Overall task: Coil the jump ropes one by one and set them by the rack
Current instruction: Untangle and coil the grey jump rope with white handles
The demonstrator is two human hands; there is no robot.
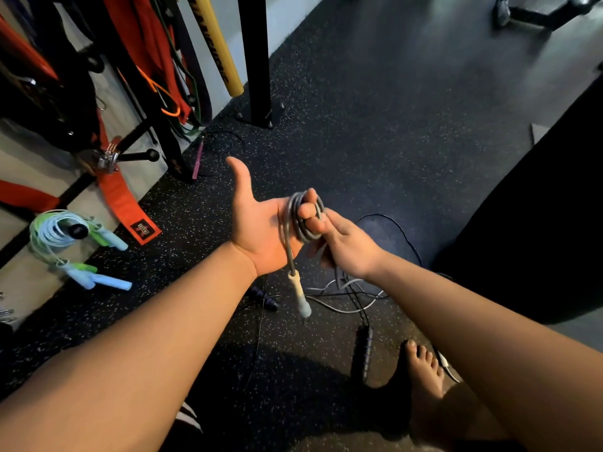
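Note:
A grey jump rope (295,220) is wound in several loops around the fingers of my left hand (261,230), which lies palm up with the thumb stretched out and the fingertips curled through the coil. Its pale handle (301,293) hangs straight down below the palm. My right hand (347,246) sits just right of the coil and grips the loose part of the same rope, which trails down to the floor (346,298). Two coiled jump ropes in light blue and green (62,234) lie by the rack (256,60) at the left.
On the speckled rubber floor lie a thin black rope with a purple handle (197,161) near the rack post, dark blue handles (265,300), and a black-handled rope (361,349) beside my bare foot (424,367). Red bands (120,197) and a yellow tube (217,44) hang at the rack. A large black object (538,223) stands on the right.

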